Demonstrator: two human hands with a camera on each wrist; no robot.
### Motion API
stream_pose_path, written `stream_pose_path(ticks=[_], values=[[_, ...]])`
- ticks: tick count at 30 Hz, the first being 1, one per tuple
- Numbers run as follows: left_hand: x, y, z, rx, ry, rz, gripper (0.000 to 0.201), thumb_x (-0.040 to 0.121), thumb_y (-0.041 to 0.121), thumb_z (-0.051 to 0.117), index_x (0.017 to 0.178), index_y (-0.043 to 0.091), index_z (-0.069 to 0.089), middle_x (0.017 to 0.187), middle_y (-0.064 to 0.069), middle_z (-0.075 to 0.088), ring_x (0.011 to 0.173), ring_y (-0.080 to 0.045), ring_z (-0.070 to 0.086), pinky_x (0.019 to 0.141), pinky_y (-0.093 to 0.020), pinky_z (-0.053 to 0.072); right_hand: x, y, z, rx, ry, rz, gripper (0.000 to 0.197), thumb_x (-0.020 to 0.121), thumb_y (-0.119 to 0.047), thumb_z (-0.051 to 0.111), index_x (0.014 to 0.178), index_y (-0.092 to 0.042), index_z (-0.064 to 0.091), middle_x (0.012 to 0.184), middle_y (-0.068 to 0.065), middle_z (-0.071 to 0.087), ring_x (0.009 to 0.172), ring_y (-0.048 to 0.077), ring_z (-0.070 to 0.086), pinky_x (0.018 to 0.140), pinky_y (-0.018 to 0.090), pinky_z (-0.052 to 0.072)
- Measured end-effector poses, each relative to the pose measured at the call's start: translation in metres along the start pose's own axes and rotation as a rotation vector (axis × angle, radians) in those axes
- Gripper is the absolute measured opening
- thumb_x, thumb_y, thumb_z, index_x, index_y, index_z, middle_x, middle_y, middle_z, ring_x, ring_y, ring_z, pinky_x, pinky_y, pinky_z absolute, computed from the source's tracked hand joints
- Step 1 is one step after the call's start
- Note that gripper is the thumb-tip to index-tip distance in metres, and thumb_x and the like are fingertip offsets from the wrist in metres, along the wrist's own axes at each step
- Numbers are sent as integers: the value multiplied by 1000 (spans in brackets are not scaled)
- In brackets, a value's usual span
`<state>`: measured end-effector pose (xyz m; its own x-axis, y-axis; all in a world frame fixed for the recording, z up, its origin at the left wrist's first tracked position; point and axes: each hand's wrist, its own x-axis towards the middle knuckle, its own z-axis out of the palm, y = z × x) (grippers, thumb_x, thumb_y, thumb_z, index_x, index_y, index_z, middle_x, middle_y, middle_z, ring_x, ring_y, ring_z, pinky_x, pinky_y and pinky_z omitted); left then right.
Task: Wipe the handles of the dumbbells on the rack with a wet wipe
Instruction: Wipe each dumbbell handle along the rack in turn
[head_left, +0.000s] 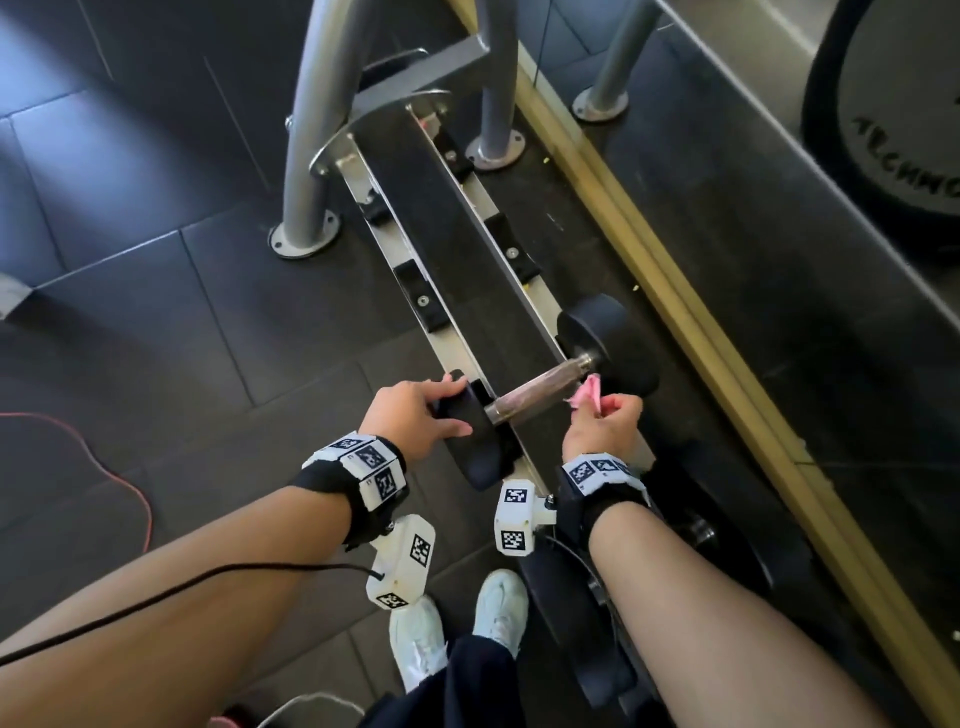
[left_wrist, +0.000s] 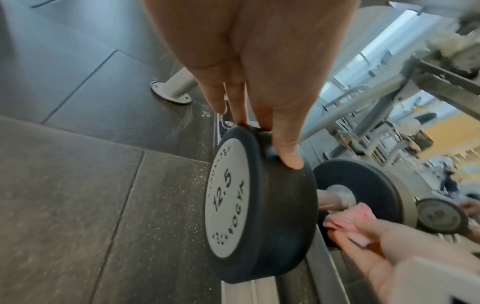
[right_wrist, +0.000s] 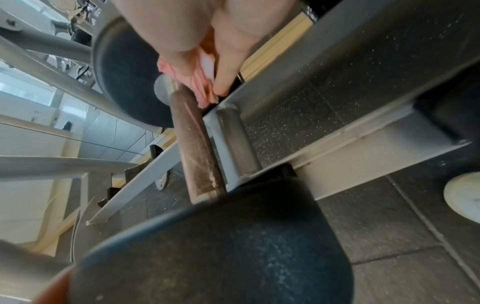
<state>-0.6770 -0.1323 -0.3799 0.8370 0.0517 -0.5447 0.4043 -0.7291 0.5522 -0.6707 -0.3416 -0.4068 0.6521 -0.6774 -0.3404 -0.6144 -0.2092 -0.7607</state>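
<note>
A black 12.5 dumbbell (head_left: 608, 343) lies across the low rack (head_left: 457, 332), its worn metal handle (head_left: 535, 389) bare between the two heads. My left hand (head_left: 452, 408) grips the near head (left_wrist: 272, 216), fingers over its top and thumb on its rim. My right hand (head_left: 597, 402) pinches a crumpled pink wet wipe (head_left: 587, 395) and holds it against the far end of the handle, next to the far head. The right wrist view shows the wipe (right_wrist: 200, 86) touching the handle (right_wrist: 197, 144) near its collar. In the left wrist view the wipe (left_wrist: 348, 216) sits just below the handle (left_wrist: 335, 197).
Grey rack uprights (head_left: 306, 156) are bolted to the dark tiled floor ahead. More dumbbells (head_left: 701, 530) sit on the rack under my right forearm. A wood-edged mirror (head_left: 649, 249) runs along the right. A red cable (head_left: 119, 467) lies on the floor at left, and my white shoes (head_left: 415, 639) stand below.
</note>
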Motion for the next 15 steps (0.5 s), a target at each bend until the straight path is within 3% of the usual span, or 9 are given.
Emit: stream_pose_path(ticks=[3,6,8,10,11,15], values=[[0,-5,-1,1,-8,19,62,73,41,82,130,46,57,138,17,55,136,-3,41,110,-21,30,2,8,16,102,-5,34,22,94,-33,65,93,-18,49,84,3,59,71,21,57,44,8,35],[-1,-6,0,-76,-14,31,62,74,35,83,130,43,58,138,19,54,136,0,39,108,-14,24,3,12,21,190,28,62,17,90,-31,71,88,-23,56,89,3,66,73,15,62,49,6,39],[-2,-5,0,-104,-27,42,62,75,32,83,131,41,58,139,18,52,136,1,38,109,-13,21,5,15,22,259,35,88,14,90,-25,71,84,-25,58,87,3,67,79,17,66,61,11,48],[-2,-5,0,-105,-32,52,62,76,31,82,132,41,57,140,18,51,137,1,37,114,-18,22,7,16,24,311,-3,114,13,92,-14,69,88,-25,63,95,7,70,89,21,69,76,26,57],[-3,-5,0,-109,-32,53,62,76,30,82,132,41,57,141,18,51,137,1,36,115,-20,23,8,15,25,330,-25,114,17,92,-9,67,90,-25,66,98,8,71,91,21,70,78,27,58],[-2,-8,2,-137,-32,44,62,75,31,82,131,42,57,139,20,52,137,2,36,115,-20,24,12,8,27,358,-38,123,18,89,-12,72,83,-29,72,87,2,74,82,16,74,68,16,56]])
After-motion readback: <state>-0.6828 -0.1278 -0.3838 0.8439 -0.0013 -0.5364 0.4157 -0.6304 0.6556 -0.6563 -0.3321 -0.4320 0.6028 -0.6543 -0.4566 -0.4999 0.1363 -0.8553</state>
